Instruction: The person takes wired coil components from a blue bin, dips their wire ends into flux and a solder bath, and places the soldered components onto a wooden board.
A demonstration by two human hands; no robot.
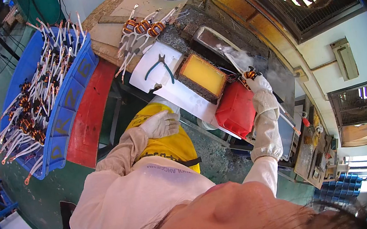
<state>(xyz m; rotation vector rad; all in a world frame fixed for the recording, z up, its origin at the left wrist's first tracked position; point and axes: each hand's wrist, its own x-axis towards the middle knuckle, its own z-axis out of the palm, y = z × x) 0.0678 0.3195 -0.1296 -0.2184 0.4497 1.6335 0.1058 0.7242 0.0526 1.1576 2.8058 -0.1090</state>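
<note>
My right hand (258,84), in a white glove, is closed around a toroidal coil (249,75) wound with copper wire. White leads run from this coil up-left to the smoking metal tank (209,39); their tips are hidden in smoke. Other leads hang past my wrist, one with a copper-coloured end. Below the coil stands a red plastic bin (237,108). A dark-rimmed rectangular pan (183,74) with yellow contents lies left of the bin. My left hand (163,124), also gloved, rests on my yellow apron (175,144) with its fingers loosely extended, holding nothing.
Pliers (162,65) with teal handles lie on a white sheet (143,78). Several more coils (143,27) with white leads sit farther back on the bench. A blue crate (68,114) heaped with such coils stands at the left, beside a red panel (91,120).
</note>
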